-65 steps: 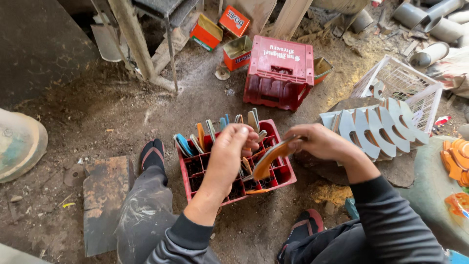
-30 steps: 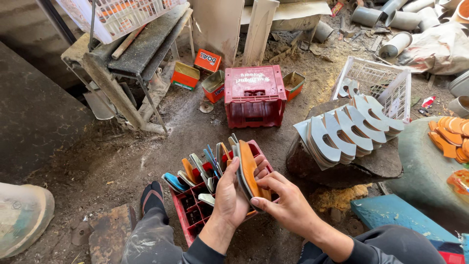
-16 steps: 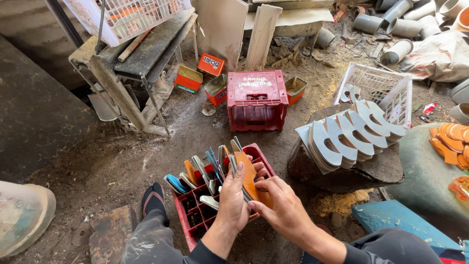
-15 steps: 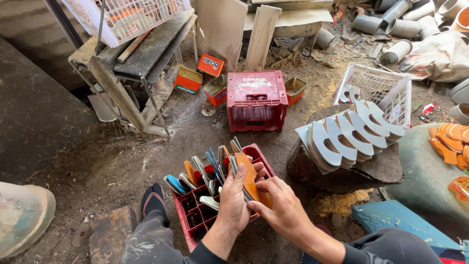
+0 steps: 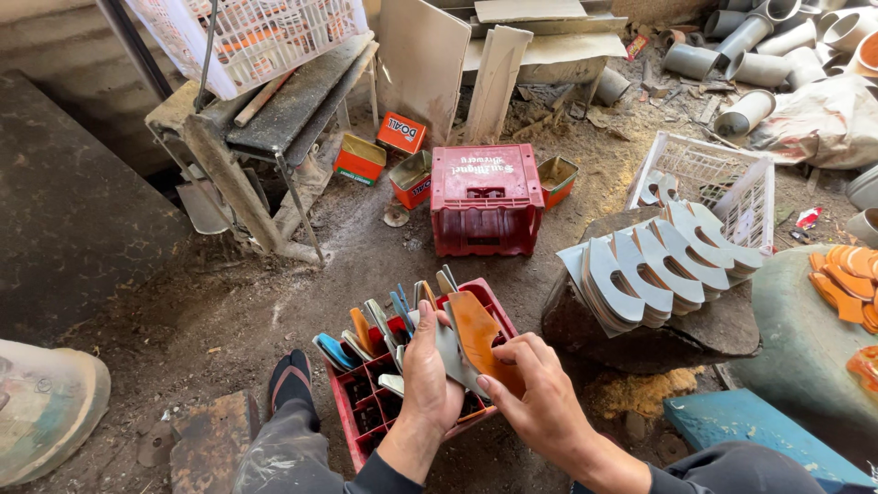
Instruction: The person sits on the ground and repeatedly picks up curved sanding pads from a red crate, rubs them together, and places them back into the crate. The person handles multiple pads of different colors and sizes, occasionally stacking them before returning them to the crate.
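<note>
While the left hand (image 5: 430, 370) grips a grey curved piece (image 5: 450, 355), the right hand (image 5: 540, 402) pinches an orange piece (image 5: 477, 334) over the near red crate (image 5: 361, 416), seemingly mid-sorting; slotting it upright needs a free compartment.

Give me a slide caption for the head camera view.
Both hands hold curved cut pieces over a red crate on a dirt floor.

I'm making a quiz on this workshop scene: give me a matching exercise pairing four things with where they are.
Things:
1. orange curved blade piece
2. upturned red plastic crate
3. fanned stack of grey curved pieces
4. white wire basket

Places:
A. on the dark rock
B. held between both hands
C. on the ground right of the rock
D. on the dirt floor, centre

Pairs: 1-B, 2-D, 3-A, 4-C
</note>
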